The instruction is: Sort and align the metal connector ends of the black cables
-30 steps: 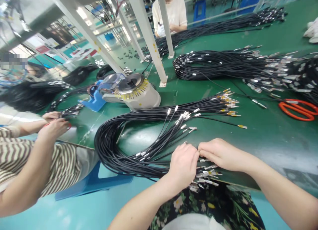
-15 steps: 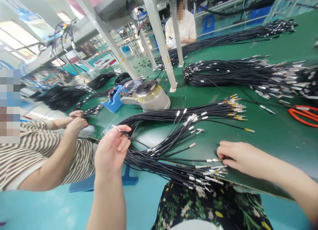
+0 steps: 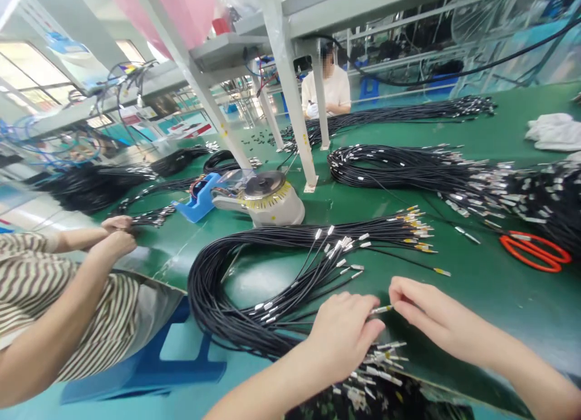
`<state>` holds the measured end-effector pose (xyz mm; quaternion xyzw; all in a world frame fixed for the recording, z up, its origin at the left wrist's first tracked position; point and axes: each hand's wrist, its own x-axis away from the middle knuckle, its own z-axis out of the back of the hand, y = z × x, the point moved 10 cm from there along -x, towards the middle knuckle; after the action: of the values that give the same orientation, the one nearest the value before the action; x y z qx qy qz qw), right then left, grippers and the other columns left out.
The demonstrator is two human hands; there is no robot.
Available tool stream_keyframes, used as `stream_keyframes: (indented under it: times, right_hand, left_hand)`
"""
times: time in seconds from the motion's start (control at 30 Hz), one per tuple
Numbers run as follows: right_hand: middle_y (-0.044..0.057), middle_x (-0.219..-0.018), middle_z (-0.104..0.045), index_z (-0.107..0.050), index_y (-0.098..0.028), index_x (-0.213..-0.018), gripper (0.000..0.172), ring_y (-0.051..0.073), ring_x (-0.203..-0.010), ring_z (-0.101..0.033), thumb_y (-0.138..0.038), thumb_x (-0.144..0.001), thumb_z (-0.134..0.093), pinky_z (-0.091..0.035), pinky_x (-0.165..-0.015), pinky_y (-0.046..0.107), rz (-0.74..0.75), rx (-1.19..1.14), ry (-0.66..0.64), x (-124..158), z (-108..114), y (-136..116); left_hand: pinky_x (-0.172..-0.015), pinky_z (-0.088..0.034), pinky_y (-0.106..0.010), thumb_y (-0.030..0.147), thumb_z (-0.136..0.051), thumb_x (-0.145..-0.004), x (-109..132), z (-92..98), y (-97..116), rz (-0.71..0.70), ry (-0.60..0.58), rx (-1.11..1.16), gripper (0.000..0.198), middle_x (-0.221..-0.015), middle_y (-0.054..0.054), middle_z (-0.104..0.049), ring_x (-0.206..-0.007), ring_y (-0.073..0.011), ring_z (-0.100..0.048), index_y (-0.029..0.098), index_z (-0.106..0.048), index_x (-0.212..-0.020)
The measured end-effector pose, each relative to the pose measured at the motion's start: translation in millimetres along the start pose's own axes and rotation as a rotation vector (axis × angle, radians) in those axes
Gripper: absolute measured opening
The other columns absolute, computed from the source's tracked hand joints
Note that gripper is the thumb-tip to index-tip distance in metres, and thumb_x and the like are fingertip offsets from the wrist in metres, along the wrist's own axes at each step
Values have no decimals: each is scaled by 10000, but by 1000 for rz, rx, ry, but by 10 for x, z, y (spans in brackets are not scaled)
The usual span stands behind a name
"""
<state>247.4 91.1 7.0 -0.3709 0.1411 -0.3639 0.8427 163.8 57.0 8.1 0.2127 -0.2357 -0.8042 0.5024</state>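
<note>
My left hand (image 3: 342,335) is closed on a black cable close to its end, with the thumb below and the fingers above. A white label and a yellow bit on that cable end (image 3: 381,310) show in the gap between my hands. My right hand (image 3: 431,320) pinches the tip of the same cable, though its fingertips hide the very end. Under and behind my left hand runs a looped bundle of black cables (image 3: 204,287), curving round on the left. Several white-labelled ends (image 3: 384,371) of the bundle lie at the table's front edge.
Behind the bundle stands a round tape dispenser (image 3: 272,202), beside a blue tape holder (image 3: 197,199). More cables (image 3: 385,166) lie farther back. Orange-handled scissors (image 3: 533,250) and white gloves (image 3: 554,131) are at right. A co-worker's hands (image 3: 115,235) work at left; another person (image 3: 327,90) sits opposite.
My left hand has swung right, from the bundle's left bend to the cable end by my right hand. The right hand stays near the same spot, and the view has tilted up.
</note>
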Motion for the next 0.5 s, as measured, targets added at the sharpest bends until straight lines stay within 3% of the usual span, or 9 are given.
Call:
stream_keyframes:
  times: [0.1, 0.23, 0.4, 0.5]
  right_hand:
    - [-11, -683, -520, -401, -219, -748, 239, 144, -600, -458, -300, -946, -293, -382, -564, 253, -27, -24, 19, -63, 18, 0]
    - [-8, -688, -535, -426, -220, -780, 236, 147, -601, -470, -303, -951, -286, -387, -568, 256, -24, -10, 27, -115, 11, 50]
    - [29, -778, -585, -516, -210, -871, 240, 169, -703, -521, -258, -955, -296, -405, -652, 283, 68, 60, 0, -116, -63, 124]
    - [33, -735, -568, -500, -200, -793, 284, 174, -684, -513, -246, -958, -273, -394, -652, 291, 79, 90, -21, -121, -150, 195]
  left_hand:
    - [-641, -454, -312, 231, -378, -892, -14, -105, -31, 40, -36, -148, 163, -770, -33, -611, -711, -190, -569, 183, -522, -835]
    - [-615, -430, -290, 247, -390, -889, -86, -97, -55, 48, -26, -184, 136, -772, -19, -607, -702, -187, -574, 196, -482, -803]
    - [-569, -398, -279, 241, -328, -909, -196, -193, -101, 70, -136, -254, 185, -729, -13, -618, -642, -189, -591, 202, -467, -794]
    - [-545, -373, -281, 242, -281, -920, -241, -257, -121, 57, -201, -275, 240, -682, -11, -612, -604, -193, -587, 205, -456, -759]
